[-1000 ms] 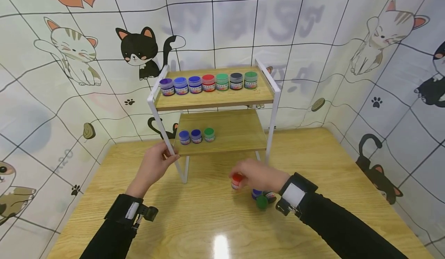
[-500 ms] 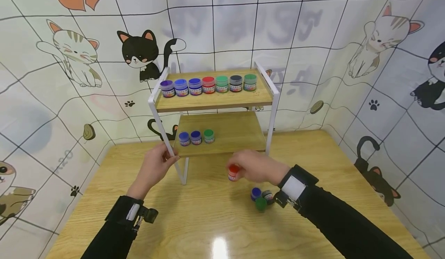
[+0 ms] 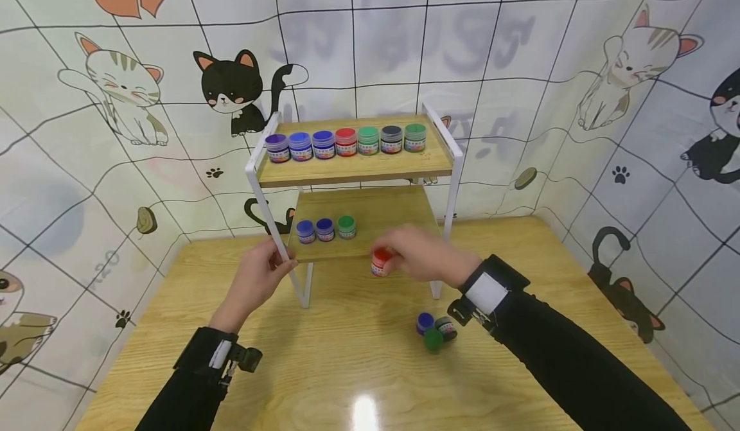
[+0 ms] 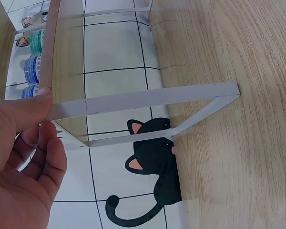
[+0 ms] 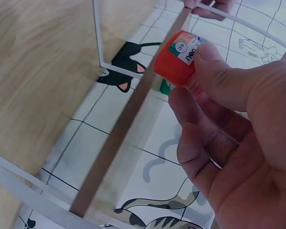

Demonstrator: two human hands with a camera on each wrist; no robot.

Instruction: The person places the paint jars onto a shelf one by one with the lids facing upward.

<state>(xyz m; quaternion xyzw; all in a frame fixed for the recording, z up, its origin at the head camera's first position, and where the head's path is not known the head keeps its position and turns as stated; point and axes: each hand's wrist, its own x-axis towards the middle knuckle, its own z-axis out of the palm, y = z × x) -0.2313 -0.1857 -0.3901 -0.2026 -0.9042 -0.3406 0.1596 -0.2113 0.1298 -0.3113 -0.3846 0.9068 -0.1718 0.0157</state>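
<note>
A small red paint jar [image 3: 379,263] is pinched between the thumb and fingers of my right hand [image 3: 419,251], in front of the lower shelf's front edge. The right wrist view shows its label and red body close up. My left hand [image 3: 254,277] grips the left front leg of the two-tier rack [image 3: 352,179] at the lower shelf's corner, thumb on the shelf edge in the left wrist view. On the lower shelf stand a light blue jar [image 3: 306,231], a dark blue jar [image 3: 325,229] and a green jar [image 3: 347,227] in a row at the left.
Several paint jars line the upper shelf, among them a purple jar [image 3: 277,148] and a black jar [image 3: 391,139]. On the table, below the right hand, sit a blue jar [image 3: 424,323], a tipped dark jar [image 3: 446,329] and a green-lidded jar [image 3: 433,340]. A cat-print cloth hangs behind.
My right hand has lifted the red paint jar up and forward from near the table to the lower shelf's front edge. The left hand stays on the rack leg.
</note>
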